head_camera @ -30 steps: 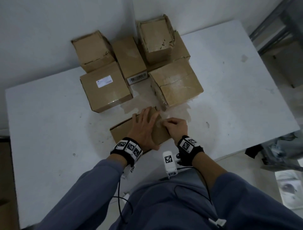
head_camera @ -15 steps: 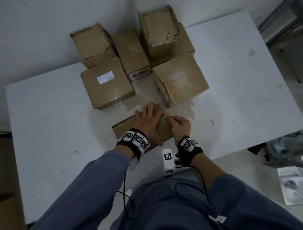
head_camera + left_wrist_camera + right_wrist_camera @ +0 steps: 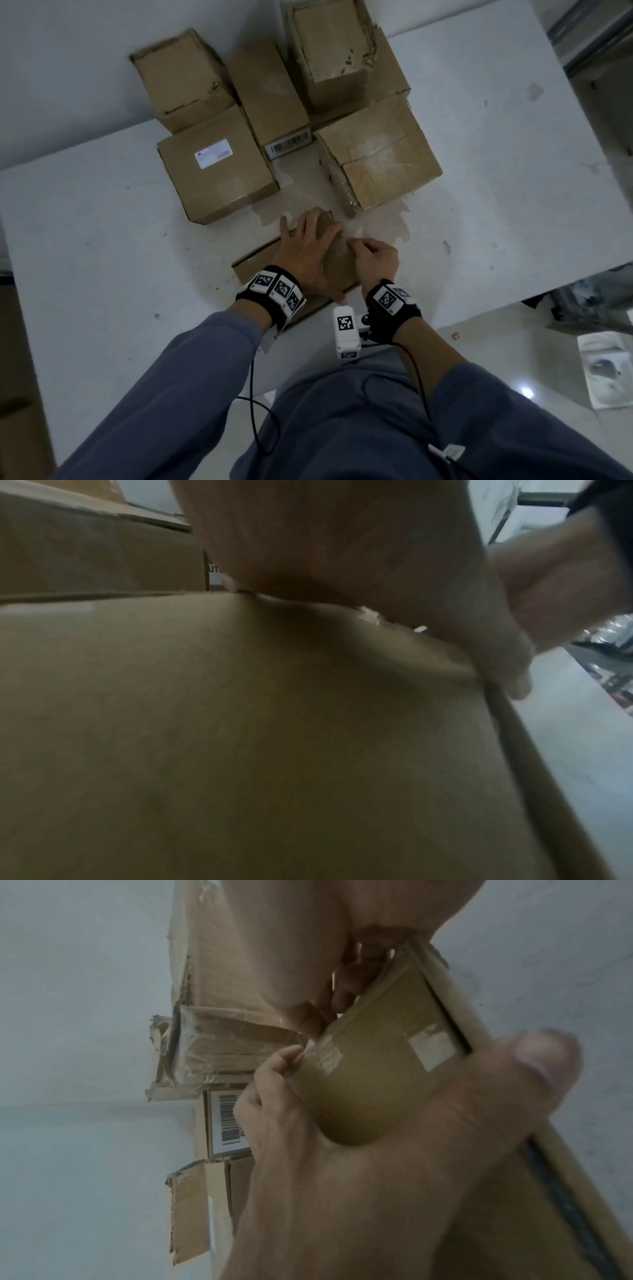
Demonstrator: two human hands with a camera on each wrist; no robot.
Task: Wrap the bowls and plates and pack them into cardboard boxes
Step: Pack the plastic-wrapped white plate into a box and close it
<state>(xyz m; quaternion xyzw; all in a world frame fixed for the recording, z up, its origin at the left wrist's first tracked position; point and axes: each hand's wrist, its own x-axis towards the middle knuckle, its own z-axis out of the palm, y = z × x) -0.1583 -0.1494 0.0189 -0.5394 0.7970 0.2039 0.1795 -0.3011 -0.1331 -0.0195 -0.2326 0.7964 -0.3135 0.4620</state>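
A low, flat cardboard box (image 3: 255, 263) lies near the white table's front edge, in front of me. My left hand (image 3: 310, 253) spans its top, fingers bent over the far edge and thumb on the near edge, as the right wrist view shows (image 3: 342, 1177). My right hand (image 3: 368, 250) sits at the box's right end with fingers curled, pinching the edge of the top flap (image 3: 479, 674). Bits of clear tape stick to the box top (image 3: 431, 1047). No bowl or plate shows in any view.
Several closed cardboard boxes crowd the back of the table (image 3: 102, 274): a labelled one (image 3: 219, 171), a barcoded one (image 3: 274, 99), a tall one (image 3: 329, 44), a tape-wrapped one (image 3: 383, 161). Clear film (image 3: 390, 219) lies on the table beside my right hand. Clutter sits on the floor at right.
Both hands stay on the low box, my left still spread over its top. The head view has tilted, so the stacked boxes now sit higher in the frame.
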